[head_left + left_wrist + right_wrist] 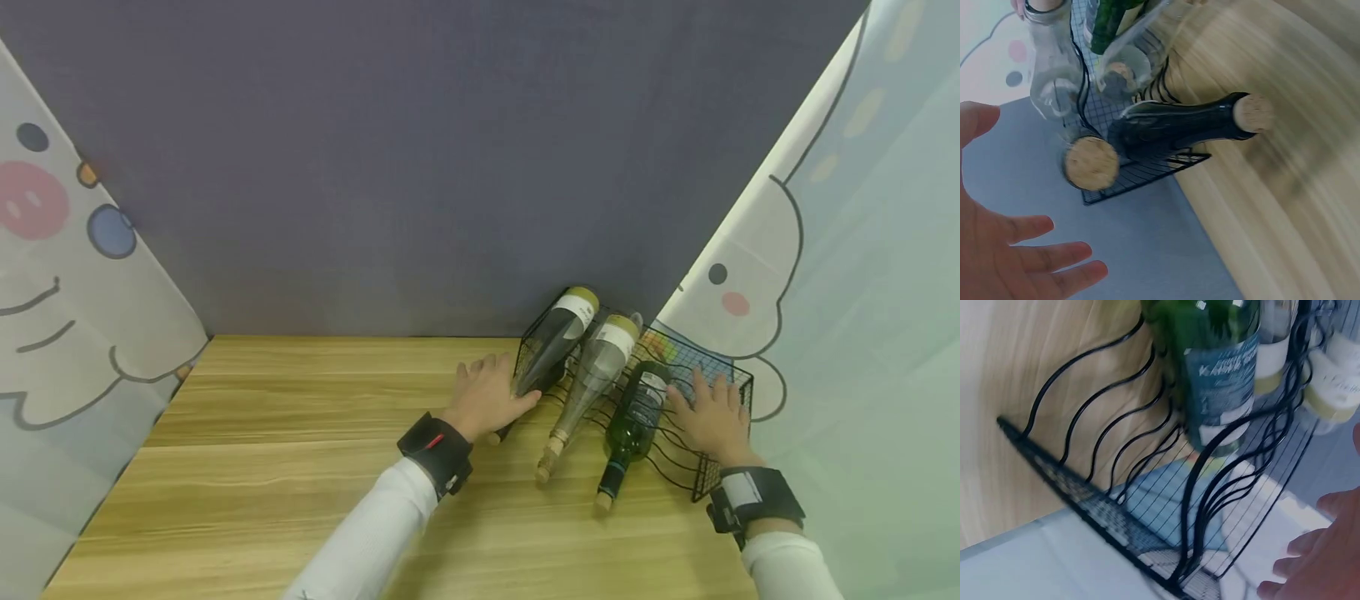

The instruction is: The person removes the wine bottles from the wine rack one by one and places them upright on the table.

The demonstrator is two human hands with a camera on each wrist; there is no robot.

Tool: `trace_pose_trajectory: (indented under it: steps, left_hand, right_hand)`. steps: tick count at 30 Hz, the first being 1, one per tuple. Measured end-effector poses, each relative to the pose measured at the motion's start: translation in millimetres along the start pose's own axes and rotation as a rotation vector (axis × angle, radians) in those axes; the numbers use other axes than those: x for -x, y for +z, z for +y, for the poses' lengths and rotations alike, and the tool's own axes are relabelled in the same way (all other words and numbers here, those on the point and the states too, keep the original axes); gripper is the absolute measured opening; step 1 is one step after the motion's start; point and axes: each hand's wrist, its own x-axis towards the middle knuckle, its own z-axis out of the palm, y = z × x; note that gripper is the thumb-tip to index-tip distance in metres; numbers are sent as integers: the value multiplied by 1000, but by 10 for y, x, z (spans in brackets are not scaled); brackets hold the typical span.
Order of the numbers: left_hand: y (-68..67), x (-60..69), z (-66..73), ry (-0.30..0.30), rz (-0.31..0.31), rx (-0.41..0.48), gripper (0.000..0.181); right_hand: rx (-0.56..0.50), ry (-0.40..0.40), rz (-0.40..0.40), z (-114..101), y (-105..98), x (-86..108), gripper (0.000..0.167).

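A black wire wine rack [742, 377] stands on the table, with wavy bars [1110, 428] holding several corked bottles. At its left end lies a dark bottle [546, 354]; beside it is a clear glass bottle [597, 372], and further right a green bottle [637, 412] with a blue and white label [1222, 381]. My left hand [487, 396] is at the rack's left end, fingers spread, thumb overlapping the dark bottle in the head view. In the left wrist view those fingers hold nothing. My right hand [716, 417] hovers by the right end, fingers extended and holding nothing.
The wood-grain table [300, 467] extends left and in front of the rack. A grey wall panel [390, 183] rises close behind. Cartoon-printed sheets [757, 275] hang at both sides, the right one close to the rack. Corked necks [606, 492] jut toward the front.
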Motion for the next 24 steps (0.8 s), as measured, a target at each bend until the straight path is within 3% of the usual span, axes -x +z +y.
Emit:
trace_pose_trajectory:
  steps: [5, 14, 19, 24]
  left_hand:
    - [-42, -56, 124, 19, -11, -73, 86]
    - [35, -99, 199, 6, -26, -103, 88]
    - [80, -137, 219, 1, -34, -99, 90]
    - [105, -168, 227, -12, -42, -97, 89]
  right_hand:
    - [-23, 39, -10, 128, -27, -61, 86]
    - [-1, 181, -77, 321, 2, -56, 81]
    - [-27, 273, -44, 370, 30, -99, 73]
    - [-102, 347, -28, 396, 10, -126, 80]
